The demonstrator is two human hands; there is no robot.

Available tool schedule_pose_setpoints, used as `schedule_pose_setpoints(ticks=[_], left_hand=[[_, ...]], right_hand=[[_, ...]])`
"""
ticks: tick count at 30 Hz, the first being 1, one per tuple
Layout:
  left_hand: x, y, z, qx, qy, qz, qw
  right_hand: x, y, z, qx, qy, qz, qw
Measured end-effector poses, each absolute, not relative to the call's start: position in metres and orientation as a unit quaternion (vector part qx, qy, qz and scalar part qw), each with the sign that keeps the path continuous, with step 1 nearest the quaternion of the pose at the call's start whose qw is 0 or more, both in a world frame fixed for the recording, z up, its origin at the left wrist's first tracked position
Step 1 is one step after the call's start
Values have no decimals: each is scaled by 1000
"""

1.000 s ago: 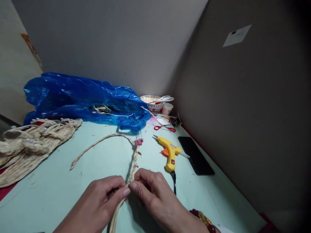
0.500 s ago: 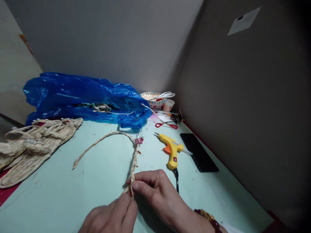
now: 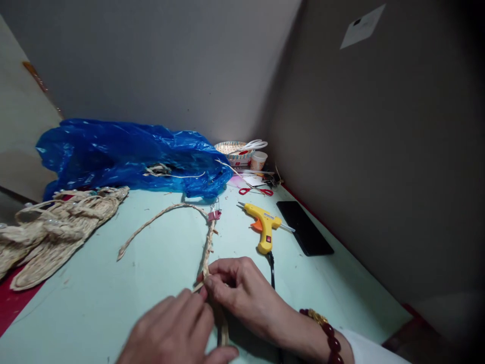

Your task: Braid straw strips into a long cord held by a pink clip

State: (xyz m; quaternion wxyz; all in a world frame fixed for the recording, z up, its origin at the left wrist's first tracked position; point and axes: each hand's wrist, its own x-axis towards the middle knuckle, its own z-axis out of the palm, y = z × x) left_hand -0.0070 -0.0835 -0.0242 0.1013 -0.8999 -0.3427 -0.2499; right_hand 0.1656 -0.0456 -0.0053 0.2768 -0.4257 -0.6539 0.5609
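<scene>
A pale braided straw cord runs toward me from a pink binder clip, its other end curving away to the left on the table. My right hand pinches the near end of the braid between thumb and fingers. Just left of it, my left hand is closed on a loose strand, its back turned up and its thumb pointing right. Another flat straw strand hangs down between the hands. The left fingertips are partly hidden.
A yellow glue gun lies to the right beside a black phone. Red-handled scissors, a paper cup and a basket sit behind. A blue plastic bag and woven straw soles occupy the left.
My left hand has turned over, from pinching a strand palm-inward to knuckles up, drawing strands across the braid. My right hand keeps pinching the braid. The view has shifted slightly.
</scene>
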Motion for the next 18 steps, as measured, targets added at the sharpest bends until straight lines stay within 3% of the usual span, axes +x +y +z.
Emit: schedule_pose_setpoints(ticks=[2,5,8,11,18], left_hand=[[-15,-69,-12,-859,-405,-312,-30],[-14,-50,3,-744,-521,-264,-326],[-7,-41,2,-664,-435,-244,-557],[-2,-41,-5,-613,-406,-251,-630],[1,-50,1,-572,-424,-248,-657]], right_hand=[[167,-47,-6,-412,-657,564,284],[170,-51,-7,-396,-661,559,306],[173,-55,-6,-363,-674,552,332],[177,-58,-4,-368,-690,529,329],[176,-62,-9,-380,-704,507,320]])
